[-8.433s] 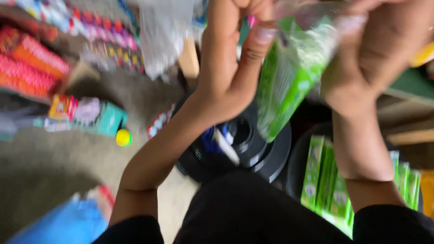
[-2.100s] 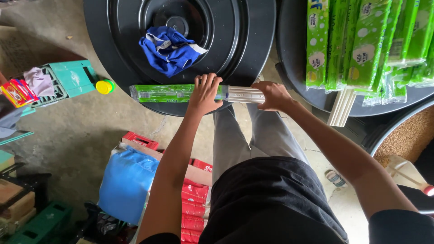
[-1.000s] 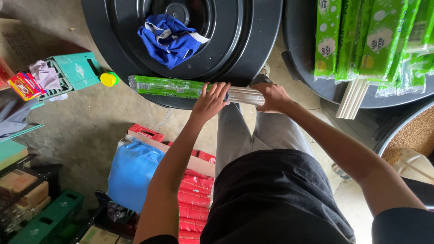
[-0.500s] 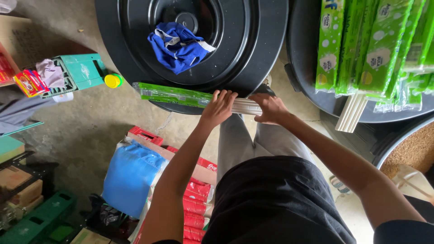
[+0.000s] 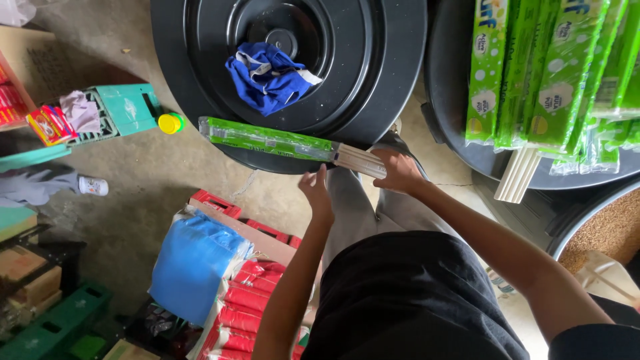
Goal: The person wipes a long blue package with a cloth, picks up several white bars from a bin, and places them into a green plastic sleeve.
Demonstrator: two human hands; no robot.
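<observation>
A long, thin green packet (image 5: 267, 138) lies flat on the near rim of a big round black tub lid (image 5: 393, 80), and pale wooden-looking sticks (image 5: 360, 160) poke out of its right end. My right hand (image 5: 400, 172) rests on those sticks, fingers curled over them, holding their end. My left hand (image 5: 315, 193) hangs just below the packet, near the point where green wrapper gives way to sticks, with fingers loosely spread and holding nothing; it does not touch the packet.

In the hollow of the lid, farther from me, sits a crumpled blue cloth (image 5: 267, 77) with a white edge. To the right, on a second dark lid (image 5: 453, 107), lies a stack of similar green packets (image 5: 553, 73) side by side, with another bundle of pale sticks (image 5: 519, 175) jutting toward me from beneath them. At the far right edge I see a container of brown grain (image 5: 603, 230).

To the left of the tub, on the bare concrete floor (image 5: 153, 180), stands a small yellow cap (image 5: 171, 123) beside a teal plastic crate (image 5: 120, 110) that holds a pinkish cloth and a red packet. Nearer to me on the left lies a blue plastic bag (image 5: 193, 263) over rows of red packets (image 5: 250, 310). My dark shirt and grey trousers fill the near middle.
</observation>
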